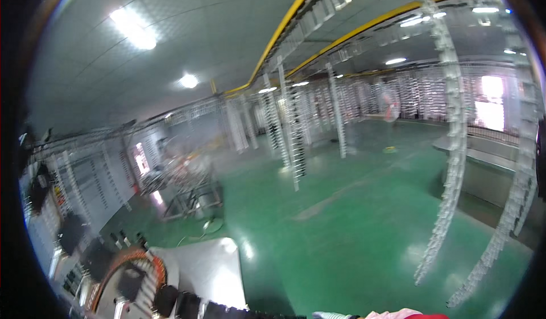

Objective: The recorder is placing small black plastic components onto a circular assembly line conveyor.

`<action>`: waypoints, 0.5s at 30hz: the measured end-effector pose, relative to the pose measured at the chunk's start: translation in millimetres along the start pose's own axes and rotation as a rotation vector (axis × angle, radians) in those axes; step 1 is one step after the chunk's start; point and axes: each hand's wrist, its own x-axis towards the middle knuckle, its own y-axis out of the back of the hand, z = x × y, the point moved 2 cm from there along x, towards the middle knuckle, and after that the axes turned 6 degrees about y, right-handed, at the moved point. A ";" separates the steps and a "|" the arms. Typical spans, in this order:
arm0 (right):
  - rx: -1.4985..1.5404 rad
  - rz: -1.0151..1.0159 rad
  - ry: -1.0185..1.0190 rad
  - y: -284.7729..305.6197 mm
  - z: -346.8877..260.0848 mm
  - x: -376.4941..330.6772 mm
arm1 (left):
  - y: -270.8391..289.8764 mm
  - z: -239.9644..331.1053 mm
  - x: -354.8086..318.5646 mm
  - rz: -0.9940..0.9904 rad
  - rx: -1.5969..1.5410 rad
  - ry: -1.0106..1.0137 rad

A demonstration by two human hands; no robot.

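Note:
Neither of my hands shows clearly. A strip of pink and red, cloth-like material [392,314] with a pale striped piece [333,315] beside it peeks in at the lower edge; I cannot make out fingers there. At the lower left stands a machine with a round, orange-rimmed disc [161,269] and dark blurred parts around it. A shiny metal tabletop [210,268] adjoins it. Black cylindrical pieces [187,305] line the table's near side.
Long hanging strands of metal pieces [452,120] drop from an overhead yellow rail [375,26]. A metal rack [193,188] stands on the green floor [318,222] at left. A fan [391,108] stands farther back; a metal bench [483,171] is at right.

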 end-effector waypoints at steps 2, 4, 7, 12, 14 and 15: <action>-0.047 0.121 -0.057 28.0 0.9 -22.5 | -43.3 -21.6 -3.3 -0.311 0.120 -0.043; -0.006 0.225 -0.039 47.1 2.0 -40.6 | -87.0 -46.4 -17.1 -0.252 0.143 0.072; 0.009 0.348 0.025 67.7 15.2 -61.3 | -143.6 -88.0 -38.5 -0.408 0.233 0.006; -0.051 0.472 0.088 114.5 28.0 -86.0 | -271.1 -95.0 -83.4 -0.543 0.091 0.468; -0.054 0.480 0.099 143.5 24.7 -89.0 | -324.8 -108.3 -95.3 -0.672 0.016 0.566; 0.002 0.484 0.105 157.4 30.2 -88.0 | -352.9 -119.5 -99.8 -0.731 0.039 0.569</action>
